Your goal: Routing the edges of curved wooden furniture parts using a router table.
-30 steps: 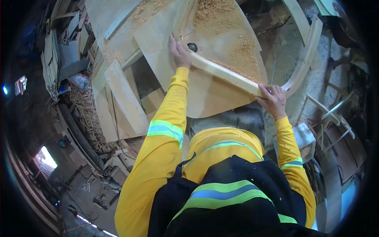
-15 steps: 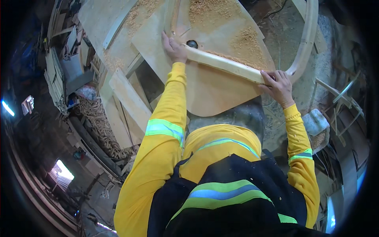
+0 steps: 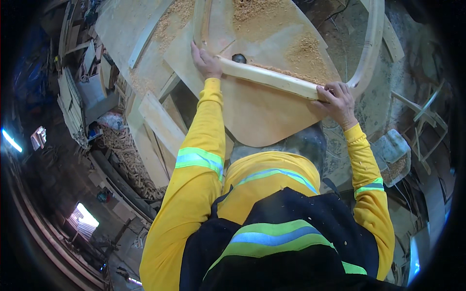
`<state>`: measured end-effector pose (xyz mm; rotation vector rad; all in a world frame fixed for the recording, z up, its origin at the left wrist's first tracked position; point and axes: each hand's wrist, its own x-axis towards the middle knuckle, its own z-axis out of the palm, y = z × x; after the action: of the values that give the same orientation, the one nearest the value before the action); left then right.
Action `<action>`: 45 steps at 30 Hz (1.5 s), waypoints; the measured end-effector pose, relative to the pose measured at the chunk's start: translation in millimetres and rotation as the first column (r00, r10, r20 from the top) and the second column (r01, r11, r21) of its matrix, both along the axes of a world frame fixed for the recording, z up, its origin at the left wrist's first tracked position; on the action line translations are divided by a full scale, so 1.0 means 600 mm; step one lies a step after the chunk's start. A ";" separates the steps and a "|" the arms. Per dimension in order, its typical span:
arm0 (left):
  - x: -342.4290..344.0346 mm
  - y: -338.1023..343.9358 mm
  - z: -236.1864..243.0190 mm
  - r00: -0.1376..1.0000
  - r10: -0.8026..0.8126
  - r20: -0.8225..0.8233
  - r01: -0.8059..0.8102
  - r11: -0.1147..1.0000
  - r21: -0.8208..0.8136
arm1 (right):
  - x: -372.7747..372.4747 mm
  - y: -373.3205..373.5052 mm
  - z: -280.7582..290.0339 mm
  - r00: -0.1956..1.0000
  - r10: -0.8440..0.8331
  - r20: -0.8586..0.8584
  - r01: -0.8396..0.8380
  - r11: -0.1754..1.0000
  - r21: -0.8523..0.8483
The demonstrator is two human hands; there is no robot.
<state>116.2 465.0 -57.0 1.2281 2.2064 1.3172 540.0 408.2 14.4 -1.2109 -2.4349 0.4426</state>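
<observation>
A pale wooden frame (image 3: 272, 76) with a straight near rail and two side pieces reaching away lies over a rounded plywood board (image 3: 272, 114). My left hand (image 3: 206, 62) is closed around its left corner, where the rail meets the left side piece. At the right corner, my right hand (image 3: 338, 101) grips the rail, with fingers over the top and the thumb on the near face. Just beyond the rail, near its left end, a dark round fitting (image 3: 239, 58) shows in the board; I cannot tell whether it is turning. The frame's far part is out of view.
Wood shavings (image 3: 306, 51) lie on the board beyond the rail. Long planks (image 3: 162, 123) rest to the left, beside a heap of offcuts (image 3: 128, 160). On the right stand a pale container (image 3: 391, 148) and thin wooden pieces (image 3: 424, 114).
Both hands have shifted the frame a little to the left across the board. The dark round fitting now shows farther right of my left hand. Both grips stay in place.
</observation>
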 end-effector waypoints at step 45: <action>-0.188 0.163 -0.002 0.969 -0.242 -0.043 0.243 0.970 0.024 | -0.272 -0.065 -0.013 0.958 -0.274 -0.086 0.278 0.960 0.040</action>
<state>3.5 562.8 -58.1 1.4924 1.9916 1.2402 376.8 369.1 6.6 -1.4544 -2.1541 0.3358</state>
